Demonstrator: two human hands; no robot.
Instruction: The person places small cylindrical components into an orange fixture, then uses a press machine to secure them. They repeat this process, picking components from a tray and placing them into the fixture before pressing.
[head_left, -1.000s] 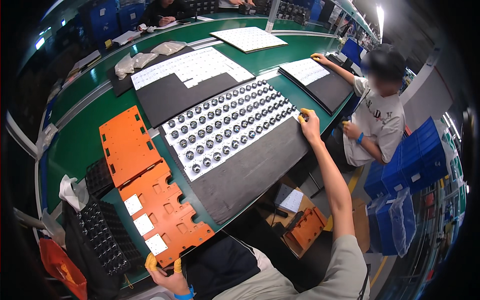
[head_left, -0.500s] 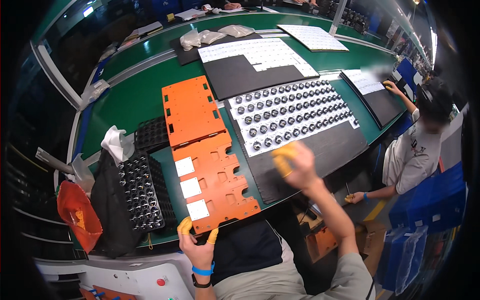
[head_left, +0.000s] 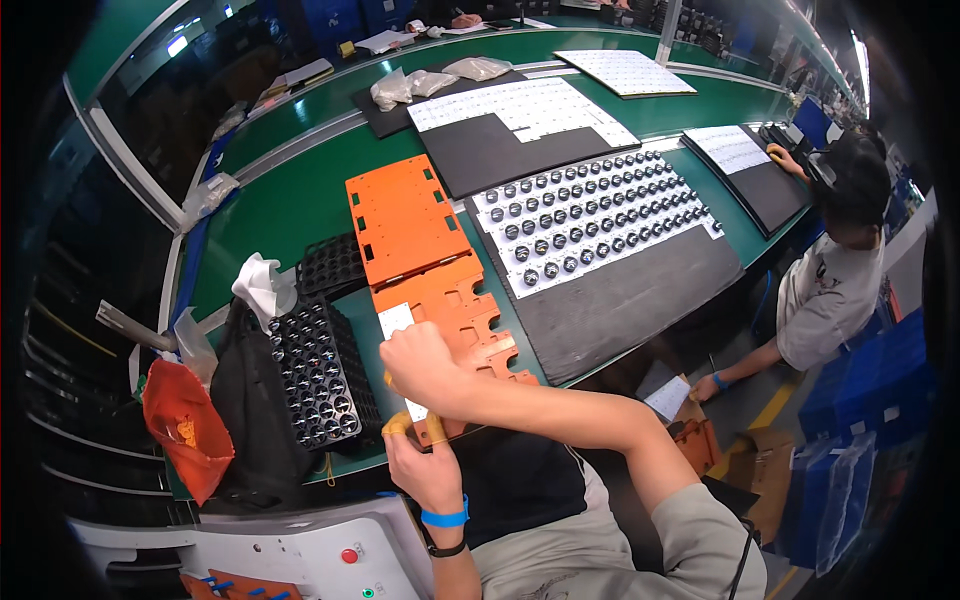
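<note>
Orange fixture (head_left: 425, 262), two panels, lies open on the green table (head_left: 300, 205), two white plates (head_left: 396, 318) visible. Left hand (head_left: 428, 475): thumb and finger apart at its near edge. Right hand (head_left: 425, 365) curls above, any hold hidden.

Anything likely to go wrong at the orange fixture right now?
1. The right hand reaches low over the orange fixture; it might nudge a white plate out of place.
2. The loaded black tray stands close beside the fixture, so a sideways bump could disturb its parts.
</note>
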